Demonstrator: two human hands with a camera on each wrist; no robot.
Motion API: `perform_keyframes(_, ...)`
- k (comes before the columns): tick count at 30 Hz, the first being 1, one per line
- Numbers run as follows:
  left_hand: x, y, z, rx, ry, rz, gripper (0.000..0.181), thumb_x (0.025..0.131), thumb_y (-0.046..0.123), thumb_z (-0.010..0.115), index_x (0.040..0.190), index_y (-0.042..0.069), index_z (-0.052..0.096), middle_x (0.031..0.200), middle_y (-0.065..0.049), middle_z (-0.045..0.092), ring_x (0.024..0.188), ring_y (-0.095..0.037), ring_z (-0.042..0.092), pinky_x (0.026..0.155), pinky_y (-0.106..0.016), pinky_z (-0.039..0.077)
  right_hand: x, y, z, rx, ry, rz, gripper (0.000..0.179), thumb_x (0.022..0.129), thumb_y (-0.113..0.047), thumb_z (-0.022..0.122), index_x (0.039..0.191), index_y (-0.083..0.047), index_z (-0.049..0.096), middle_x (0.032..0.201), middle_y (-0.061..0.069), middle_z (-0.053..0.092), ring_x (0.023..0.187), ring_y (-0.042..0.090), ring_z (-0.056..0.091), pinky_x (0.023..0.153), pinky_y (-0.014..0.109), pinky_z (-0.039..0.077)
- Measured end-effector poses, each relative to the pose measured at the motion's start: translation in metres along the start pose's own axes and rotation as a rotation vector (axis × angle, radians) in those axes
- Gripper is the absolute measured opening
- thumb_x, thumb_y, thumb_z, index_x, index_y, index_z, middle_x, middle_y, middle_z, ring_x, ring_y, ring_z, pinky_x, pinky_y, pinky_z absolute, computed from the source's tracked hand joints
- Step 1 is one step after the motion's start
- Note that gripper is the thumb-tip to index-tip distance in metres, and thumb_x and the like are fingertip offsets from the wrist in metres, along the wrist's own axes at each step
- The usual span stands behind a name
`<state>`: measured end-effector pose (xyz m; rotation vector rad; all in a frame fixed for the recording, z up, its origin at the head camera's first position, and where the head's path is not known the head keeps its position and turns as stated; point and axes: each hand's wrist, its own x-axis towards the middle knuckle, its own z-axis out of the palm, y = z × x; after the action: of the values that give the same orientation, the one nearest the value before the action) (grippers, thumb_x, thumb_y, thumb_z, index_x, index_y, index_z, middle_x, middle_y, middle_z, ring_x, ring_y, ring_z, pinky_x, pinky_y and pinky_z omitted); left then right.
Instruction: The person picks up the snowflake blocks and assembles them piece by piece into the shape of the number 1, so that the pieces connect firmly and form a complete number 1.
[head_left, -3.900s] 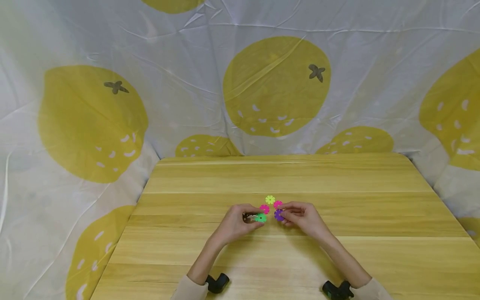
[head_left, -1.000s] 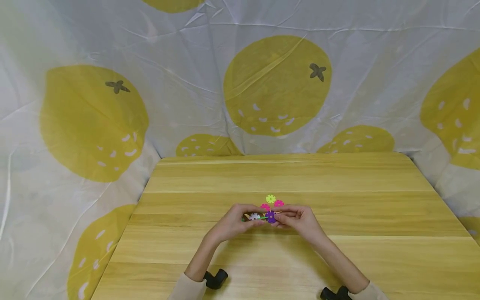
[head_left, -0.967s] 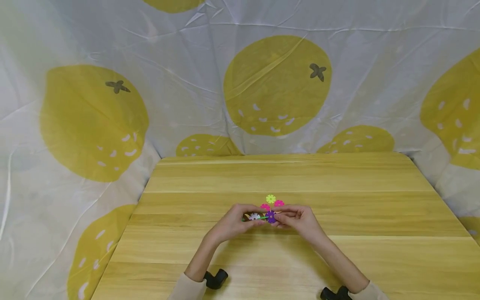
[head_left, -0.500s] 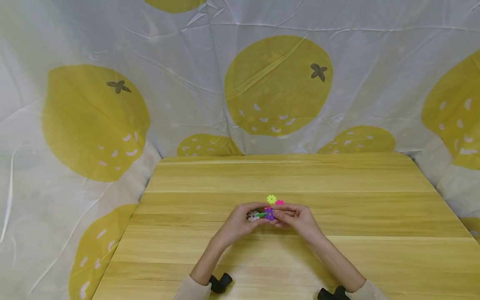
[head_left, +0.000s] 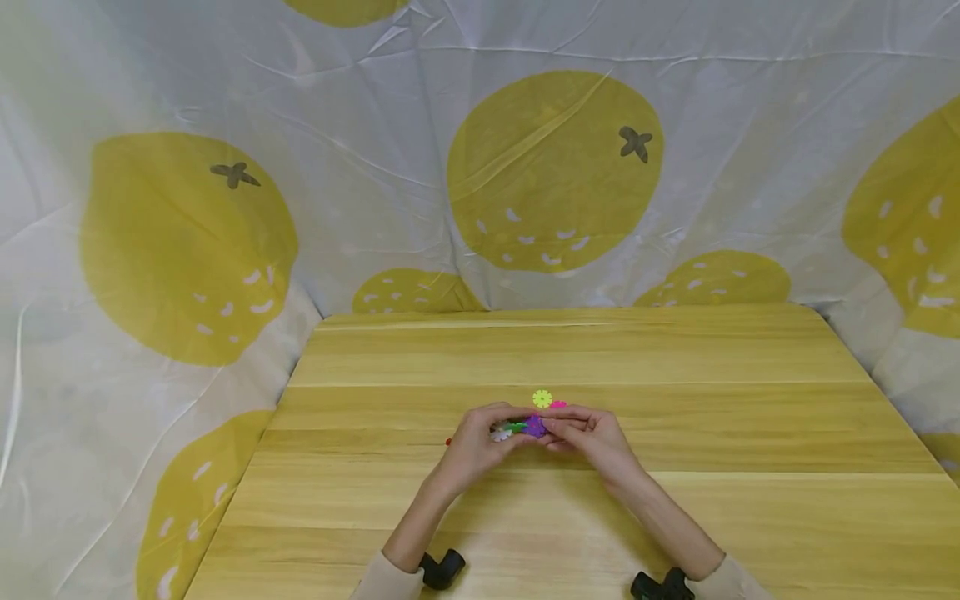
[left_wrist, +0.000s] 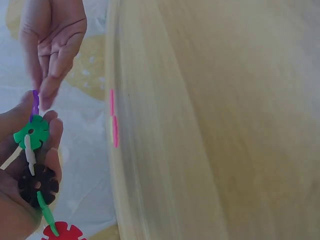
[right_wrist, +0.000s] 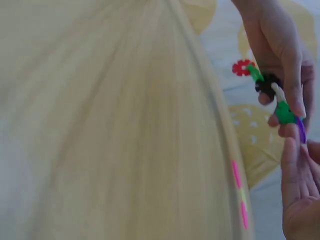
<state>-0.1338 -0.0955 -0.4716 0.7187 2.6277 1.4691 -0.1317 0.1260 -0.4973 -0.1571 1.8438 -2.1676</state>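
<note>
A chain of notched plastic snowflake discs runs through my left hand (head_left: pixel 480 437): a red disc (left_wrist: pixel 62 232), a green disc (left_wrist: pixel 46 214), a black disc (left_wrist: pixel 38 185), a white disc (left_wrist: pixel 30 155) and another green disc (left_wrist: pixel 32 132). Its fingers and thumb grip the chain near this green end. My right hand (head_left: pixel 596 437) pinches a purple disc (head_left: pixel 535 427) between thumb and fingers. The purple disc meets the green one edge-on; how deep the notches sit is hidden. Both hands are held close together above the table.
On the wooden table (head_left: pixel 675 367), just beyond the hands, lie a yellow disc (head_left: pixel 542 398) and a pink disc (head_left: pixel 558 405). A second pink disc (left_wrist: pixel 112 102) is mostly covered in the head view. A lemon-print cloth (head_left: pixel 360 167) hangs behind the table.
Over these seconds the purple disc has moved left from apart to meet the green disc, which has turned edge-on. The hands have drawn together; the chain's red end now peeks out left of my left hand.
</note>
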Motion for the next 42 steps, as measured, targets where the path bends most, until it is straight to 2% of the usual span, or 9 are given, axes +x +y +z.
perform_keyframes(2,0.000,0.000,-0.002,-0.003,-0.001,-0.019,0.031,0.089,0.013,0.082,0.120,0.011,0.078,0.108,-0.002,0.078,0.098,-0.014,0.071,0.083,-0.021,0.057,0.002,-0.001,-0.004,-0.065,-0.001,-0.023,0.037,0.100,-0.007,0.067,0.126,0.019,0.061,0.106,0.017,0.079,0.092,0.019,0.079,0.086,0.036,0.063)
perform_keyframes(5,-0.001,0.000,-0.005,-0.018,-0.006,-0.048,0.030,0.090,0.014,0.082,0.120,0.012,0.078,0.108,-0.001,0.078,0.099,-0.014,0.071,0.084,-0.022,0.057,0.007,-0.003,-0.013,-0.235,0.024,-0.064,0.034,0.099,-0.009,0.070,0.123,0.015,0.066,0.111,0.025,0.076,0.096,0.024,0.078,0.085,0.034,0.063)
perform_keyframes(8,-0.002,-0.001,-0.008,-0.023,-0.009,-0.058,0.031,0.089,0.014,0.082,0.119,0.011,0.078,0.110,-0.001,0.078,0.103,-0.017,0.072,0.087,-0.025,0.058,0.011,-0.005,-0.025,-0.395,0.066,-0.084,0.030,0.097,-0.009,0.073,0.121,0.009,0.070,0.110,0.025,0.075,0.095,0.028,0.077,0.081,0.031,0.063)
perform_keyframes(10,-0.003,-0.002,-0.009,-0.012,-0.005,-0.061,0.031,0.088,0.015,0.084,0.119,0.011,0.078,0.110,-0.001,0.078,0.106,-0.017,0.072,0.090,-0.026,0.057,0.014,-0.006,-0.032,-0.460,0.098,-0.075,0.029,0.095,-0.007,0.074,0.120,0.006,0.072,0.108,0.023,0.075,0.092,0.028,0.076,0.075,0.029,0.061)
perform_keyframes(13,-0.003,-0.004,-0.010,0.007,0.001,-0.052,0.031,0.087,0.016,0.085,0.117,0.011,0.079,0.110,-0.001,0.079,0.106,-0.019,0.072,0.090,-0.027,0.058,0.017,-0.004,-0.040,-0.497,0.112,-0.046,0.028,0.093,-0.004,0.075,0.120,0.006,0.073,0.107,0.022,0.076,0.088,0.026,0.075,0.070,0.026,0.059)
perform_keyframes(17,-0.004,-0.006,-0.010,0.016,0.007,-0.061,0.031,0.085,0.016,0.086,0.115,0.012,0.080,0.109,-0.001,0.079,0.104,-0.018,0.072,0.088,-0.025,0.058,0.020,0.001,-0.047,-0.521,0.089,-0.010,0.029,0.092,-0.004,0.077,0.119,0.005,0.074,0.101,0.020,0.077,0.085,0.021,0.072,0.064,0.023,0.055)
perform_keyframes(26,-0.002,-0.007,-0.010,0.008,0.016,-0.080,0.030,0.085,0.016,0.086,0.115,0.013,0.080,0.110,0.000,0.079,0.108,-0.019,0.072,0.092,-0.028,0.057,0.028,0.000,-0.047,-0.606,0.063,-0.037,0.027,0.090,-0.005,0.080,0.115,0.004,0.076,0.088,0.014,0.075,0.075,0.014,0.065,0.061,0.020,0.051)
perform_keyframes(33,-0.003,-0.006,-0.010,0.010,0.013,-0.064,0.029,0.086,0.017,0.085,0.114,0.012,0.080,0.109,-0.002,0.079,0.106,-0.020,0.072,0.090,-0.032,0.059,0.036,0.002,-0.044,-0.656,0.079,-0.027,0.028,0.087,-0.007,0.082,0.113,0.002,0.078,0.081,0.010,0.071,0.068,0.011,0.057,0.059,0.020,0.046)
perform_keyframes(42,-0.003,-0.006,-0.008,0.010,-0.001,-0.050,0.029,0.087,0.018,0.085,0.115,0.012,0.080,0.106,-0.002,0.078,0.104,-0.019,0.072,0.089,-0.028,0.058,0.041,0.004,-0.040,-0.714,0.078,-0.056,0.027,0.085,-0.008,0.084,0.110,-0.001,0.080,0.075,0.008,0.070,0.063,0.010,0.055,0.056,0.020,0.044)
